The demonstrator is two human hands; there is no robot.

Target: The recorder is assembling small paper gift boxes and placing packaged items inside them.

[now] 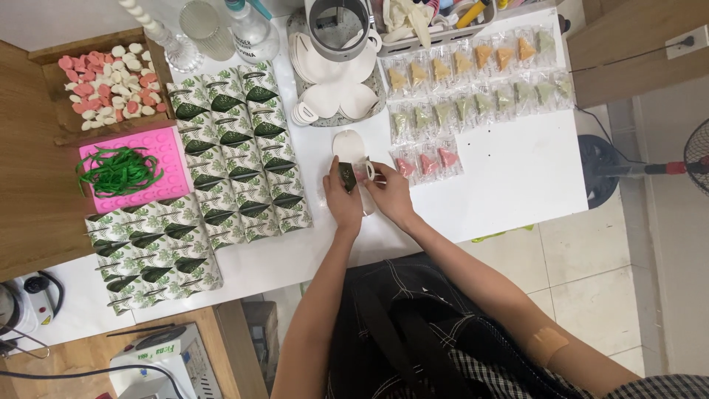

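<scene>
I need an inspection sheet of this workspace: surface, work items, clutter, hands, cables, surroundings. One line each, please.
Surface: white table, crowded on its left half.
Work items: small leaf-print box held over a flat white blank; rows of wrapped triangular pieces, yellow, orange, green, pink.
Clutter: finished leaf-print boxes, pink mould with green strips, tray of pink and white pieces, bottles.
Hands: left hand grips the box; right hand touches its side.
Cables: cord to a wall socket.
Surroundings: tiled floor, fan.

Bright, even light — soft shadows, sharp focus, slight edge bending.
</scene>
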